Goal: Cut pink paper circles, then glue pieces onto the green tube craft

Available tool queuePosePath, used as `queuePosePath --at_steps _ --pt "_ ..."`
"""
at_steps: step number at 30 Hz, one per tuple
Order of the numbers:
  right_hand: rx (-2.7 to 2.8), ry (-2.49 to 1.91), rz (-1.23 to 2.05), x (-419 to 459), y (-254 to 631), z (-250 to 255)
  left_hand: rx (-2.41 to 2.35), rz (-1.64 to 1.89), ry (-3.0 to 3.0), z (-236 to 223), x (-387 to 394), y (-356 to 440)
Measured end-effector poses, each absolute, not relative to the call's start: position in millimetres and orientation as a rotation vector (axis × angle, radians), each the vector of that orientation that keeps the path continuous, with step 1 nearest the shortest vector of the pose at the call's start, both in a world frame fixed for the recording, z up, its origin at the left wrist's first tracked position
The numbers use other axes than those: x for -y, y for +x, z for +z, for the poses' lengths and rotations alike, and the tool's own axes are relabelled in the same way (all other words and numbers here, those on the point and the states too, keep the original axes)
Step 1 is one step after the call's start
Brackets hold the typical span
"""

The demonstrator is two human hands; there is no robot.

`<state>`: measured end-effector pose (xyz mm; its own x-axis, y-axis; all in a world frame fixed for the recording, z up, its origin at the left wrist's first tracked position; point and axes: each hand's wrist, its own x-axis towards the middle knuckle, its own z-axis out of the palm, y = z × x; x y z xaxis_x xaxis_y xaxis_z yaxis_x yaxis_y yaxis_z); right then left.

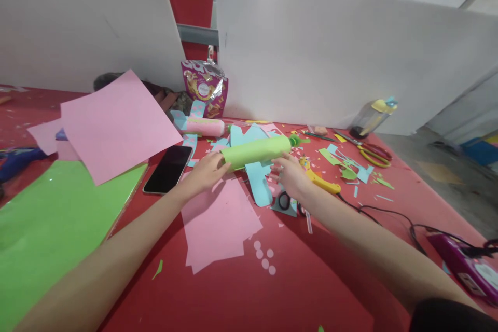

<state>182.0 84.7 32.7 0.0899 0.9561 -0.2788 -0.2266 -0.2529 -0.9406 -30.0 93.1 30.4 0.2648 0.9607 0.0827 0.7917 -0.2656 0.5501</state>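
A light green paper-covered tube (254, 153) lies across the middle of the red table, over blue paper pieces, with a darker green knob-like tip (295, 140) at its right end. My left hand (208, 172) has its thumb and fingers closed at the tube's left end. Near the right end is my right hand (291, 174), fingers apart, the uppermost one touching or nearly touching the tube's lower edge. A rounded blue paper strip (259, 185) sticks out below the tube. Pink sheets (220, 223) lie beneath my left hand, and black-handled scissors (284, 201) sit beside my right.
A pink tube with blue fins (204, 127) lies behind. On the left are a phone (168, 169), a green sheet (58, 223) and a pink sheet (120, 124). To the right are a yellow glue gun (322, 182) with cord, red-and-yellow scissors (373, 154) and a bottle (371, 118).
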Motion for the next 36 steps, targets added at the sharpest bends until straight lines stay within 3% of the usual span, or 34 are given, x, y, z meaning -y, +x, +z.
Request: queuePosePath --at_steps 9,14,16,18,22,36 --pt "1.415 -1.599 1.073 -51 205 46 -1.696 0.64 2.171 26 -89 -28" --pt "1.642 -1.841 0.62 -49 240 44 -1.716 0.783 2.173 18 -88 -25" --pt "1.961 -2.25 0.137 -48 252 42 -1.712 0.871 2.181 13 -88 -24" --pt "2.095 -2.432 -0.035 -46 261 39 -1.713 0.982 2.187 9 -89 -24" --pt "2.183 -2.455 0.009 -46 271 33 -1.675 1.147 2.264 2 -89 -24" --pt "2.131 -2.435 0.033 -56 286 32 -1.352 1.082 2.405 -9 -89 -24"
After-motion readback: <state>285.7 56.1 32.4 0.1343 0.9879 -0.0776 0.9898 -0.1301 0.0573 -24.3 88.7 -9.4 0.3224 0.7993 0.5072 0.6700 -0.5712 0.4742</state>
